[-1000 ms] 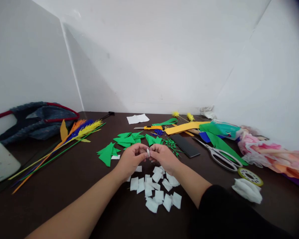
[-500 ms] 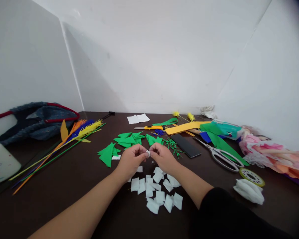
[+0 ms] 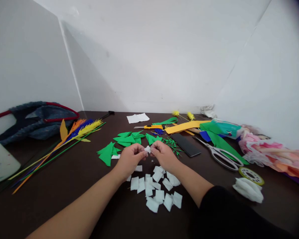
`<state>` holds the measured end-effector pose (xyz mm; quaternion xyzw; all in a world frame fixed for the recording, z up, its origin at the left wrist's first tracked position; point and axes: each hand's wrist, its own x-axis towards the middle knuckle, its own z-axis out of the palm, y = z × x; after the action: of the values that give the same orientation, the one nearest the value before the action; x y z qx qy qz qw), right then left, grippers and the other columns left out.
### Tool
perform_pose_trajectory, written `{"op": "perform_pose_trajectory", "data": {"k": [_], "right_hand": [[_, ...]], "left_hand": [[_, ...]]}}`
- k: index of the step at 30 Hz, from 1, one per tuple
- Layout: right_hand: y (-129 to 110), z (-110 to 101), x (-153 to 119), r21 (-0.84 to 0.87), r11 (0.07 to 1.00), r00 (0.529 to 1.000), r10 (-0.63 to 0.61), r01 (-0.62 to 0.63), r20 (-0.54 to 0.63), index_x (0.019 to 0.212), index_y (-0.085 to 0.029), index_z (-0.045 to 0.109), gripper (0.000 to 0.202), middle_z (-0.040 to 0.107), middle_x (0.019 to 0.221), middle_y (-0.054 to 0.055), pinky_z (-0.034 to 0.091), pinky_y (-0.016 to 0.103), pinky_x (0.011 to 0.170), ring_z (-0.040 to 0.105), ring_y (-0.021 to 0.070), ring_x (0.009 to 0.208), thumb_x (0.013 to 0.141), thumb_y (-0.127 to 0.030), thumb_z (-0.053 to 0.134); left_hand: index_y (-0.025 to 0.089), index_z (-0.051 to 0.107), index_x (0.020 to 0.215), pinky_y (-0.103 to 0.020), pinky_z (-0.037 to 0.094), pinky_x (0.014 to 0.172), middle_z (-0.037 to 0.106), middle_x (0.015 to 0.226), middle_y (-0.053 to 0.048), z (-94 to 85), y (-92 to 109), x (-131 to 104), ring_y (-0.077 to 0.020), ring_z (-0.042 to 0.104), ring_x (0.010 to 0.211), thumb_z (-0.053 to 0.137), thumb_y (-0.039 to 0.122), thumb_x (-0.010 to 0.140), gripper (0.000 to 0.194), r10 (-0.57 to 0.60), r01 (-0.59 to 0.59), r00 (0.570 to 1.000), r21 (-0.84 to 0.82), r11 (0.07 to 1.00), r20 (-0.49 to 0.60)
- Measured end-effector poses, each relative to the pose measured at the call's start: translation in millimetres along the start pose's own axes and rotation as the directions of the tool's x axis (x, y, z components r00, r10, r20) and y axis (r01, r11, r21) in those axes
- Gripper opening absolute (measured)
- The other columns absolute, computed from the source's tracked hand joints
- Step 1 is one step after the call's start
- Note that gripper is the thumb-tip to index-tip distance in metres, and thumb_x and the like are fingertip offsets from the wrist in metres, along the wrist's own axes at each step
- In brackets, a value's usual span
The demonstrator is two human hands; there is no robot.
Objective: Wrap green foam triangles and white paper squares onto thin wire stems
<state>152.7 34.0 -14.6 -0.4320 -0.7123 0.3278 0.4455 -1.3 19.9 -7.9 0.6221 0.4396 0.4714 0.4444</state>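
Observation:
A small white piece of tissue paper (image 3: 148,149) is pinched between my two hands above the middle of the dark table. My left hand (image 3: 130,160) grips its left side between thumb and fingers. On the other side, my right hand (image 3: 164,156) pinches it the same way. Below the hands lie several loose white paper squares (image 3: 153,204), some overlapping. Just beyond the fingers are cut green paper pieces (image 3: 128,139) and a cluster of thin green fringed bits (image 3: 173,144). More green leaf shapes (image 3: 106,154) rest left of my left hand.
Right of my hands lie a black flat slab (image 3: 186,145), scissors (image 3: 223,156), a tape roll (image 3: 251,176) and crumpled white tissue (image 3: 248,190). A yellow utility knife (image 3: 153,127) lies behind. Dolls (image 3: 271,149) stand at far right; coloured paper stalks (image 3: 57,151) lie left.
The white piece between my fingertips shows more now and looks more spread out. My hands have parted very slightly; the rest stays in place.

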Motion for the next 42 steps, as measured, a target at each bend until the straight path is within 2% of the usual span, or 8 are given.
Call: {"op": "perform_pose_trajectory", "data": {"k": [7, 14, 18, 22, 26, 32, 37, 42], "right_hand": [[-4, -1, 0, 0.188, 0.973, 0.991, 0.135, -0.132, -0.005, 0.067, -0.018, 0.047, 0.006, 0.057, 0.060, -0.003, 0.048, 0.027, 0.059, 0.061, 0.0139, 0.059, 0.072, -0.019, 0.050], [-2, 3, 1, 0.301, 0.949, 0.993, 0.111, -0.091, -0.050, 0.074, -0.017, 0.050, 0.006, 0.052, 0.062, -0.005, 0.047, 0.023, 0.053, 0.055, 0.0094, 0.051, 0.069, -0.015, 0.051], [6, 1, 2, 0.080, 0.994, 0.995, 0.075, -0.070, -0.065, 0.075, -0.018, 0.056, 0.010, 0.054, 0.064, -0.003, 0.046, 0.026, 0.057, 0.055, 0.0109, 0.054, 0.071, -0.013, 0.048], [5, 0, 0, -0.065, 0.989, 0.991, -0.130, 0.130, -0.006, 0.088, -0.020, 0.063, 0.022, 0.060, 0.083, 0.003, 0.047, 0.028, 0.069, 0.058, 0.0136, 0.074, 0.071, -0.011, 0.053], [-1, 3, -2, -0.014, 0.964, 0.964, -0.266, 0.266, 0.020, 0.088, -0.021, 0.064, 0.018, 0.061, 0.083, 0.004, 0.048, 0.027, 0.068, 0.058, 0.0138, 0.077, 0.072, -0.015, 0.058], [-1, 6, -5, -0.298, 0.838, 0.883, -0.466, 0.457, 0.044, 0.089, -0.020, 0.065, 0.016, 0.061, 0.086, 0.006, 0.046, 0.030, 0.073, 0.055, 0.0153, 0.080, 0.076, -0.018, 0.056], [0, 4, -5, -0.478, 0.718, 0.847, -0.518, 0.505, 0.118, 0.088, -0.019, 0.065, 0.020, 0.062, 0.088, 0.009, 0.045, 0.033, 0.076, 0.053, 0.0184, 0.085, 0.083, -0.019, 0.046], [-4, -1, -5, -0.514, 0.712, 0.865, -0.484, 0.478, 0.134, 0.077, -0.019, 0.061, 0.021, 0.060, 0.078, 0.007, 0.042, 0.032, 0.074, 0.051, 0.0180, 0.079, 0.084, -0.019, 0.042]], "left_hand": [[0.017, 0.049, 0.064, -0.023, 0.039, 0.059, 0.059, 0.061, 0.001, -2.0, -3, 1, -0.0129, 0.056, 0.062, 0.059, 0.025, 0.069, 0.014, 0.003, -0.003, 1.000, 0.027, 1.000, -0.006], [0.016, 0.051, 0.064, -0.024, 0.039, 0.062, 0.060, 0.067, 0.001, -2.1, -1, -1, -0.0130, 0.055, 0.065, 0.059, 0.024, 0.067, 0.012, 0.068, -0.067, 0.997, 0.022, 0.998, -0.047], [0.017, 0.048, 0.061, -0.024, 0.040, 0.060, 0.059, 0.059, 0.002, -2.7, -1, 1, -0.0126, 0.054, 0.060, 0.059, 0.024, 0.067, 0.014, 0.018, -0.018, 0.998, -0.001, 1.000, -0.062], [0.016, 0.048, 0.062, -0.023, 0.040, 0.060, 0.057, 0.055, 0.003, -2.9, -2, 2, -0.0112, 0.054, 0.058, 0.061, 0.021, 0.064, 0.014, -0.014, 0.011, 0.999, -0.089, 0.996, -0.038], [0.016, 0.048, 0.065, -0.022, 0.041, 0.058, 0.057, 0.055, 0.004, -1.8, -4, 2, -0.0094, 0.054, 0.055, 0.063, 0.019, 0.063, 0.016, -0.045, 0.048, 0.999, -0.261, 0.964, 0.015], [0.016, 0.047, 0.070, -0.023, 0.044, 0.060, 0.058, 0.054, 0.005, -0.8, -4, 1, -0.0094, 0.057, 0.053, 0.066, 0.018, 0.061, 0.021, -0.137, 0.121, 0.990, -0.367, 0.922, -0.019], [0.016, 0.050, 0.071, -0.025, 0.046, 0.064, 0.060, 0.056, 0.003, -1.3, -3, 2, -0.0106, 0.060, 0.056, 0.065, 0.016, 0.061, 0.018, -0.148, 0.135, 0.989, -0.360, 0.923, -0.009], [0.014, 0.056, 0.070, -0.031, 0.048, 0.072, 0.063, 0.066, -0.001, -1.3, 0, 2, -0.0129, 0.061, 0.061, 0.064, 0.024, 0.066, 0.014, -0.148, 0.155, 0.988, -0.348, 0.925, 0.048]]}}
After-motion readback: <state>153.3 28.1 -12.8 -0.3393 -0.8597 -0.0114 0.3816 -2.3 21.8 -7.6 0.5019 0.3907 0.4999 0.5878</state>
